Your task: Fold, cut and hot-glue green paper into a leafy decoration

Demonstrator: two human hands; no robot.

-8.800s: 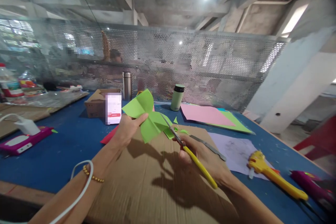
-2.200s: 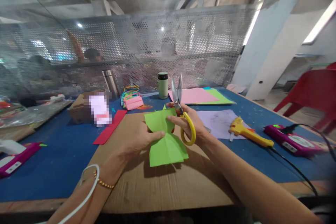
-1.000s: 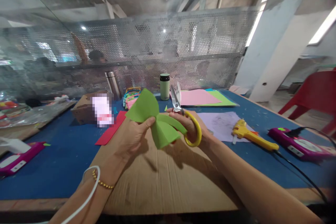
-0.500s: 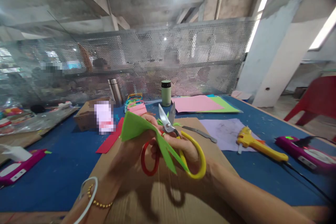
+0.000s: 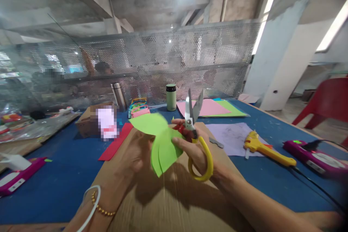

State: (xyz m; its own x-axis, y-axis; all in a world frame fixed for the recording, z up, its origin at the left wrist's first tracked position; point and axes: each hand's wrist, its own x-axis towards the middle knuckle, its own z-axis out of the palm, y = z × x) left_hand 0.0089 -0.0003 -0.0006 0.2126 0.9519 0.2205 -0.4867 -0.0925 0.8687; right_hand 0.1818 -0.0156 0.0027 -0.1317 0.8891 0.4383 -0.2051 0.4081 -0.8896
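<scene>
A bright green leaf-shaped craft piece (image 5: 165,152), slit lengthwise, opens out between my hands; another green lobe (image 5: 149,123) spreads at its upper left. My left hand (image 5: 133,156) is curled against it from behind, its fingertips largely covered. With thumb on the green surface, my right hand (image 5: 194,150) pinches the piece's right side. That same hand carries scissors (image 5: 189,123), their blades parted and pointing up; the yellow handle loop hangs around the hand, while the red one is mostly hidden.
Brown cardboard (image 5: 174,206) lies beneath my hands on the blue table (image 5: 65,177). A grey blade-like tool (image 5: 216,143) rests beyond, partly covered. Right of it are purple sheet (image 5: 228,137) and a yellow glue gun (image 5: 268,152) with a cord. A green bottle (image 5: 171,98) stands behind.
The green piece has turned and spread flatter towards me. The scissors have swung upright and moved right with my right hand. My left hand has shifted slightly, away from the right.
</scene>
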